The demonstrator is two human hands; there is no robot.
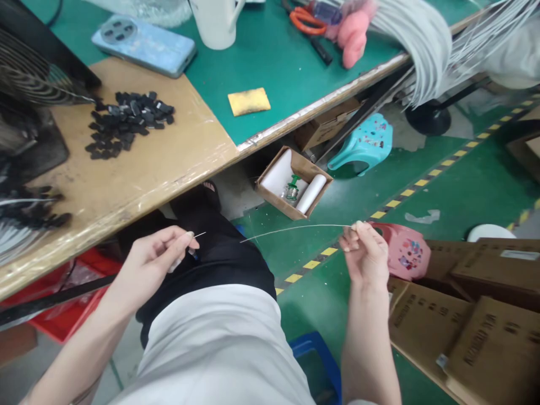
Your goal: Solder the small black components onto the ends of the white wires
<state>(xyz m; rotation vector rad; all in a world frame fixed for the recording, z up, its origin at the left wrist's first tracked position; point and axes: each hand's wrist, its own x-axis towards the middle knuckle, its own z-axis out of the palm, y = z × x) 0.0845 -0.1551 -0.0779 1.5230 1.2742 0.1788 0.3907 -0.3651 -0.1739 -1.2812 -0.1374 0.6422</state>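
Note:
My left hand [169, 250] is pinched closed over my lap, and a short end of thin, light wire [199, 234] sticks out from its fingertips. Something small and dark blue shows under those fingers, too hidden to name. Off to the right, my right hand [365, 247] pinches one end of a longer thin wire [291, 228]. This wire bows slightly and reaches left, its free end stopping short of my left hand. A gap separates the two visible wire ends.
On the workbench [202, 140] lie a pile of small black parts [126, 121], a yellow sponge [248, 102], a blue phone [143, 45] and a white mug [215, 25]. Below are an open carton [291, 211], a turquoise stool [367, 143], a pink stool [407, 253] and cardboard boxes [430, 315].

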